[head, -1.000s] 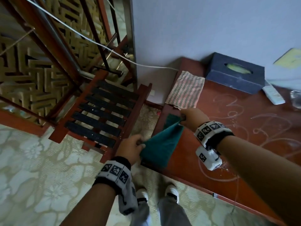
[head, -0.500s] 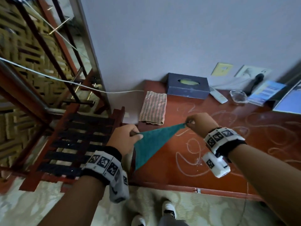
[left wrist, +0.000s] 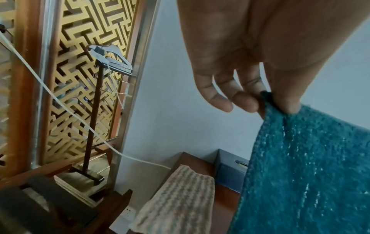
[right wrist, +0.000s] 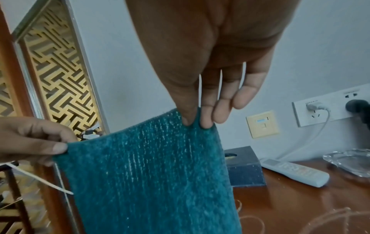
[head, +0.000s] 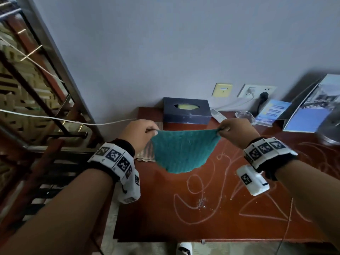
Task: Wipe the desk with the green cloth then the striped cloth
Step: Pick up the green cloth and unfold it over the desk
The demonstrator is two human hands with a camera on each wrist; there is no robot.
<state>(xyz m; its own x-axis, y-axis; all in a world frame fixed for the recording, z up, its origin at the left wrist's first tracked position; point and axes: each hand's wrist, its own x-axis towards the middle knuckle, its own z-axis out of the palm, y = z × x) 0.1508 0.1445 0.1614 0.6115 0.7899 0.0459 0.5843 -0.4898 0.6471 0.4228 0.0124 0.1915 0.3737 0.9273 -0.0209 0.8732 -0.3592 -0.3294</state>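
The green cloth (head: pixel 182 151) hangs spread out in the air above the red-brown desk (head: pixel 211 218). My left hand (head: pixel 141 133) pinches its left top corner and my right hand (head: pixel 233 131) pinches its right top corner. In the wrist views the green cloth (left wrist: pixel 308 174) (right wrist: pixel 152 174) hangs below thumb and fingertip pinches. The striped cloth (left wrist: pixel 178 201) lies flat at the desk's back left corner; in the head view only a strip of the striped cloth (head: pixel 145 153) shows behind my left hand. Chalk-like scribbles (head: pixel 202 196) cover the desk top.
A dark tissue box (head: pixel 186 111) stands against the wall, with a white remote (head: pixel 218 115) and a glass ashtray (head: pixel 244 116) to its right. Brochures (head: pixel 311 111) lean at the back right. A slatted wooden rack (head: pixel 42 181) stands left of the desk.
Both hands have risen and moved apart, lifting the green cloth off the desk's left edge and stretching it out flat between them. The head view has tilted up toward the wall.
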